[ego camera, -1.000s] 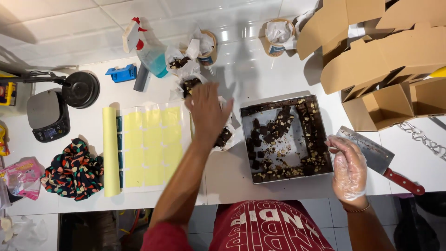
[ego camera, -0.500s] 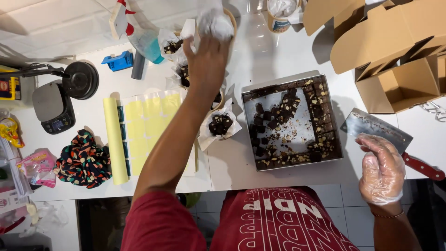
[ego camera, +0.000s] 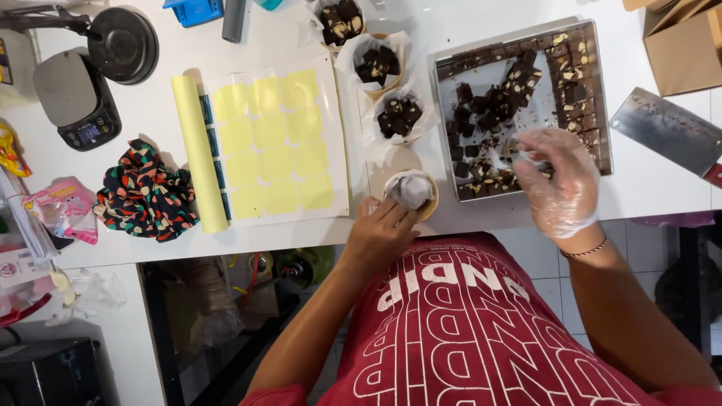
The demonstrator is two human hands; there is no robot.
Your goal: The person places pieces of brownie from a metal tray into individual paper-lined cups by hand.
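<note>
Your left hand (ego camera: 380, 237) rests at the table's near edge, its fingers (ego camera: 397, 216) curled loosely against the near side of a small paper-lined cup (ego camera: 411, 192). The cup sits just ahead of those fingertips. The crumpled white liner fills it, so what it contains cannot be made out.

Your right hand (ego camera: 556, 180), in a clear plastic glove, hovers over the near right part of the metal tray (ego camera: 598, 90). Its fingers (ego camera: 530, 162) are bent and drawn together as if pinching something small. The glove's glare hides whether a piece is actually held.

Under and beyond those fingers lie dark brownie pieces (ego camera: 489, 113), some cut loose, others in rows along the tray's far and right sides.

Beyond the left fingertips stand three filled paper cups (ego camera: 398, 116), the farthest cut off by the frame's top.

To the right of the gloved fingers lies a cleaver (ego camera: 662, 131), its handle out of frame. To the left of your left hand lie a sheet of yellow stickers (ego camera: 274, 143) and a patterned cloth (ego camera: 143, 192).
</note>
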